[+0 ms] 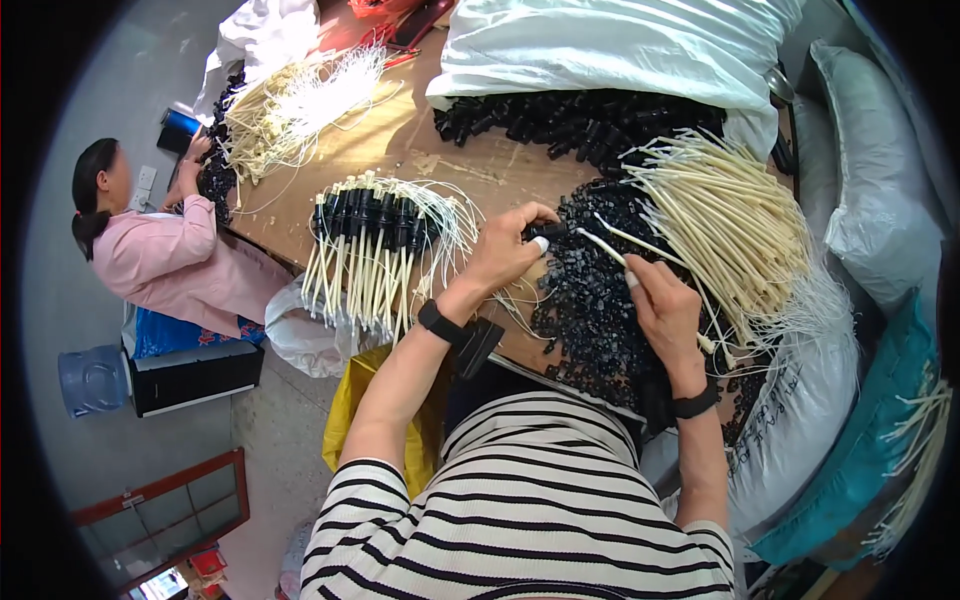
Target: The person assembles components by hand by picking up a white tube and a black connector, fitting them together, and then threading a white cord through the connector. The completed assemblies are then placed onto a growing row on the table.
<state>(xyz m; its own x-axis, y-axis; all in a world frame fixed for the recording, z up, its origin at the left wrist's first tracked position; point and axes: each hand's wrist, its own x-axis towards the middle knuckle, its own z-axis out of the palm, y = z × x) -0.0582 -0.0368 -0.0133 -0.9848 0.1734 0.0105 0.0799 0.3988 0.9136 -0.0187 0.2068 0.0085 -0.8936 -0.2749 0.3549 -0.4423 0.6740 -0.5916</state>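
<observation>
My left hand (502,250) is closed around a black cylindrical plastic piece (548,231), gripped between thumb and fingers over the table's middle. In my right hand (665,310), thumb and forefinger pinch a thin cream-coloured sleeved wire (604,246). Its far end points at the black piece and lies close to it; I cannot tell whether they touch. Below both hands spreads a heap of small black plastic parts (590,310). A large bundle of cream sleeved wires (725,220) lies just beyond my right hand. Left of my left hand sits a row of black cylinders with cream sleeves attached (365,225).
A white sack (610,45) spills black cylinders (560,125) at the table's (440,165) back. Another wire bundle (285,115) lies far left, where a co-worker in pink (160,245) works. Stuffed white sacks (880,170) and a teal sack (850,480) crowd the right side.
</observation>
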